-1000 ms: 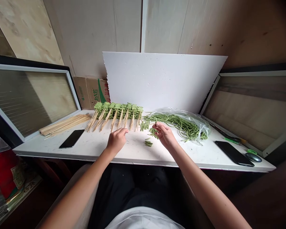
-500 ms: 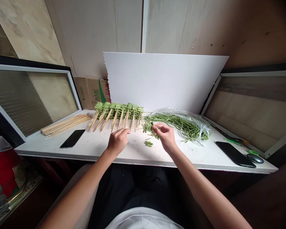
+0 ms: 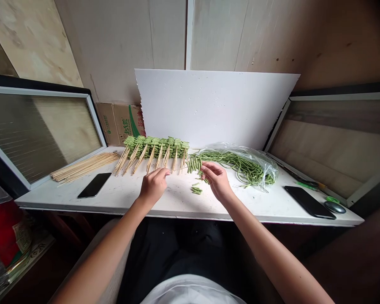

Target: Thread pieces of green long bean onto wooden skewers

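My left hand (image 3: pixel 153 185) pinches the near end of a thin bamboo skewer (image 3: pixel 178 169) that points right over the white table (image 3: pixel 120 198). Several short green bean pieces (image 3: pixel 194 164) are threaded on its far end. My right hand (image 3: pixel 217 179) is closed on a few more cut bean pieces and touches the threaded ones with its fingertips. A small heap of cut bean pieces (image 3: pixel 196 190) lies between my hands. A row of finished bean skewers (image 3: pixel 155 150) lies behind my left hand.
A clear plastic bag of long green beans (image 3: pixel 243 164) lies at the right. Bare bamboo skewers (image 3: pixel 82 166) and a black phone (image 3: pixel 94 185) lie at the left. A second phone (image 3: pixel 309 202), scissors (image 3: pixel 304 183) and a dark mouse (image 3: pixel 335 207) sit far right. A white foam board (image 3: pixel 215 105) leans behind.
My right hand has moved up and left to the skewer's end, and the threaded bean pieces now sit against its fingertips. My left hand has barely shifted.
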A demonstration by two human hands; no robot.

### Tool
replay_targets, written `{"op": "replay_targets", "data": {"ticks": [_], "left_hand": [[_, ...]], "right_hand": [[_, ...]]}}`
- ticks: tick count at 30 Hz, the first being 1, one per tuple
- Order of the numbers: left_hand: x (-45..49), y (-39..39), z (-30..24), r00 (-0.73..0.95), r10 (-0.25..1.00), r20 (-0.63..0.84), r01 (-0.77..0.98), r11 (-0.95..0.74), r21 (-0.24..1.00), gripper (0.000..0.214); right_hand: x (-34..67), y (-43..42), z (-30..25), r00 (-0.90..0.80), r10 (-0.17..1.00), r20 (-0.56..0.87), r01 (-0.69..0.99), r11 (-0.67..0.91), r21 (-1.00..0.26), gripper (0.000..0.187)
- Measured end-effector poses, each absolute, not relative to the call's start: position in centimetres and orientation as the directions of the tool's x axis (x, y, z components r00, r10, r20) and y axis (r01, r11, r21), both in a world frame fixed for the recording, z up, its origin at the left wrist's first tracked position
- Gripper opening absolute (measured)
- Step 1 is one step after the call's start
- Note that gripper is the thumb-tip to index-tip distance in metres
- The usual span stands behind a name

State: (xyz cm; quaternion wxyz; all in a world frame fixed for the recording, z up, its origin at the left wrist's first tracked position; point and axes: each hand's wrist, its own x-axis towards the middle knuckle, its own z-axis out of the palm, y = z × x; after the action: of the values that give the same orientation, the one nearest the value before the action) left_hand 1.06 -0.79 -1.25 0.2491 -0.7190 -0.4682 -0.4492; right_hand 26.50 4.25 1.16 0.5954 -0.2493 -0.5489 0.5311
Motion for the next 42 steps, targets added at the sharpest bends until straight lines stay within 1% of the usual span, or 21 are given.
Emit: {"op": "replay_targets", "data": {"ticks": [2,4,6,8,9,11,12,14,16,18,19,21,23,25,26,28,30,32,35,37,42], "left_hand": [[0.9,-0.6,-1.4,0.152,0.46,0.875,0.895,-0.439,0.075,0.034],[0.7,-0.4,-1.7,0.148,0.468,0.871,0.893,-0.441,0.086,0.033],[0.3,-0.2,-1.9,0.143,0.481,0.865,0.893,-0.44,0.097,0.032],[0.0,0.1,-2.2,0.137,0.498,0.856,0.894,-0.434,0.109,0.032],[-0.2,0.3,-2.4,0.134,0.507,0.852,0.897,-0.428,0.114,0.032],[-0.5,0.6,-2.7,0.131,0.519,0.845,0.902,-0.417,0.116,0.033],[-0.6,0.7,-2.8,0.131,0.523,0.842,0.903,-0.413,0.115,0.034],[-0.8,0.9,-2.9,0.131,0.527,0.84,0.904,-0.411,0.117,0.034],[-0.8,1.0,-3.0,0.132,0.527,0.84,0.902,-0.415,0.119,0.034],[-0.8,1.1,-3.1,0.138,0.526,0.839,0.9,-0.421,0.116,0.034],[-0.8,1.0,-3.1,0.142,0.527,0.838,0.898,-0.425,0.115,0.034],[-0.7,1.0,-3.0,0.15,0.525,0.838,0.893,-0.435,0.113,0.036],[-0.7,0.9,-3.0,0.154,0.519,0.841,0.885,-0.451,0.116,0.037],[-0.6,0.8,-2.9,0.151,0.515,0.844,0.874,-0.469,0.13,0.037],[-0.6,0.8,-2.8,0.146,0.516,0.844,0.868,-0.476,0.14,0.037],[-0.5,0.7,-2.8,0.136,0.518,0.845,0.859,-0.486,0.16,0.036],[-0.5,0.7,-2.8,0.131,0.514,0.847,0.854,-0.493,0.167,0.035],[-0.5,0.7,-2.8,0.129,0.506,0.853,0.854,-0.493,0.163,0.034],[-0.3,0.7,-2.8,0.13,0.498,0.857,0.857,-0.491,0.155,0.033],[-0.2,0.6,-2.8,0.13,0.504,0.854,0.856,-0.491,0.159,0.033],[0.0,0.5,-2.7,0.133,0.515,0.847,0.858,-0.488,0.162,0.032]], "right_hand": [[26.6,4.5,1.1,-0.18,0.898,0.401,-0.359,0.319,-0.877,0.021],[26.9,5.1,0.8,-0.196,0.882,0.428,-0.306,0.36,-0.882,0.02],[27.5,6.3,-0.1,-0.212,0.863,0.457,-0.162,0.431,-0.888,0.023],[28.2,7.6,-1.5,-0.244,0.838,0.488,0.061,0.515,-0.855,0.025],[28.5,8.2,-2.2,-0.276,0.815,0.509,0.182,0.565,-0.805,0.023],[29.0,9.2,-3.8,-0.369,0.755,0.542,0.402,0.655,-0.64,0.022],[29.1,9.5,-4.5,-0.418,0.733,0.537,0.482,0.68,-0.553,0.022],[29.2,9.7,-5.5,-0.504,0.699,0.508,0.58,0.709,-0.4,0.025],[29.0,9.5,-6.1,-0.562,0.672,0.482,0.619,0.729,-0.294,0.026],[28.7,9.3,-6.4,-0.583,0.66,0.474,0.64,0.733,-0.233,0.025],[28.7,9.2,-6.4,-0.578,0.663,0.475,0.651,0.726,-0.222,0.024],[28.6,9.2,-6.2,-0.548,0.681,0.486,0.66,0.709,-0.249,0.02],[28.9,9.5,-5.8,-0.483,0.703,0.522,0.623,0.695,-0.358,0.014],[29.2,9.8,-5.1,-0.38,0.747,0.546,0.512,0.661,-0.548,0.013],[29.3,9.9,-4.8,-0.324,0.779,0.537,0.424,0.627,-0.653,0.017],[29.5,10.0,-3.9,-0.239,0.85,0.469,0.207,0.517,-0.831,0.028],[29.5,9.9,-3.0,-0.201,0.905,0.375,0.0,0.382,-0.924,0.037],[29.3,9.5,-2.2,-0.195,0.937,0.289,-0.166,0.259,-0.952,0.04],[29.0,8.8,-1.4,-0.241,0.947,0.213,-0.341,0.123,-0.932,0.04],[28.8,8.4,-1.2,-0.272,0.941,0.202,-0.4,0.081,-0.913,0.039],[28.4,8.2,-1.3,-0.298,0.934,0.196,-0.439,0.048,-0.897,0.039]]}}
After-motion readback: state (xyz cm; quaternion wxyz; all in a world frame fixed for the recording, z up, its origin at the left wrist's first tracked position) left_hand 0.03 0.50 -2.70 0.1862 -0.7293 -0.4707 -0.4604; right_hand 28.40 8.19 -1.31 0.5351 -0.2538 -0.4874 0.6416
